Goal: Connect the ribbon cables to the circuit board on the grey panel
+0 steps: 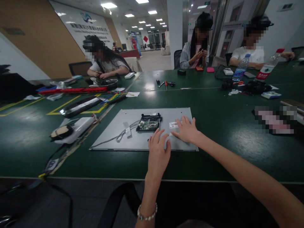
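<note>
A flat grey metal panel [109, 136], seemingly the back of a display, lies on the green table before me. A green circuit board in a black frame [149, 123] sits at its middle, and grey cables [122, 134] run from it to the left, held by a strip of tape [127, 129]. My left hand [158, 146], fingers apart and slightly curled, is over the panel's near edge, just below the board. My right hand [186, 129] is spread over the panel's right side, beside a white label [173, 125]. Neither hand holds anything.
Screwdrivers and small tools [166, 84] lie beyond the panel. To the left are a white power strip [76, 128] and cables along the table seam. Bottles [241, 68] and a phone [273, 122] are on the right. Several people sit across the table.
</note>
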Available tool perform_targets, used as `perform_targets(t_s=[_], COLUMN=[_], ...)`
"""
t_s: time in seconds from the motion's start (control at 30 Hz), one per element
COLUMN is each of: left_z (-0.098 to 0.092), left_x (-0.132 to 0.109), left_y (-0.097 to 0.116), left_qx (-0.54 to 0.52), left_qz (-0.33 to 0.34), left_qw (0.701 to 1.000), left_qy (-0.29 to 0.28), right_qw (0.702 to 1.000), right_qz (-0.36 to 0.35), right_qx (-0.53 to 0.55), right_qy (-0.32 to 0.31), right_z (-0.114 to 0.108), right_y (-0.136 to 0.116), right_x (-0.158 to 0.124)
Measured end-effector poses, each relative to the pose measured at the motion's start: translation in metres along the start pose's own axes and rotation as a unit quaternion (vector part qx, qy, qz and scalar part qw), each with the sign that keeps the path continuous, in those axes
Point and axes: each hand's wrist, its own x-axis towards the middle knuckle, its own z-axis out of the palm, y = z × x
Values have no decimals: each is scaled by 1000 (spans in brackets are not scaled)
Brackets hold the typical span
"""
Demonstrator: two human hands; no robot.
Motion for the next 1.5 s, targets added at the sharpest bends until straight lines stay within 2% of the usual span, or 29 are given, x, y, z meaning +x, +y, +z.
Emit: perform_targets(t_s=[0.23,0.53,0.67,0.77,0.9,1.03,1.1,1.2,1.27,1.5], left_z=[-1,0,1,2,-2,-17,-27,-39,-44,-43], left_x=[0,-2,-2,-1,6,17,22,27,29,48], left_y=[1,1,1,0,-11,-34,-48,-66,-75,-101], left_qx=[6,32,36,32,37,81,118,169,190,185], left_qz=[2,-37,-65,-61,-52,-49,-47,-49,-49,-89], left_qw=[1000,998,996,996,998,996,991,974,961,942], left_qy=[-6,-26,-50,-48,-8,4,-31,-140,-194,-265], right_qw=[1000,999,998,994,989,990,990,990,989,988], right_qz=[0,-10,-21,-37,-53,-55,-57,-60,-62,-63], right_qx=[-10,-32,-8,26,49,58,60,64,65,66], right_qy=[2,13,56,102,127,117,112,114,118,124], right_z=[1,-3,5,13,17,16,16,18,18,17], right_y=[-22,-34,-32,-28,-23,-22,-21,-20,-20,-20], right_x=[11,12,11,8,5,7,8,9,8,8])
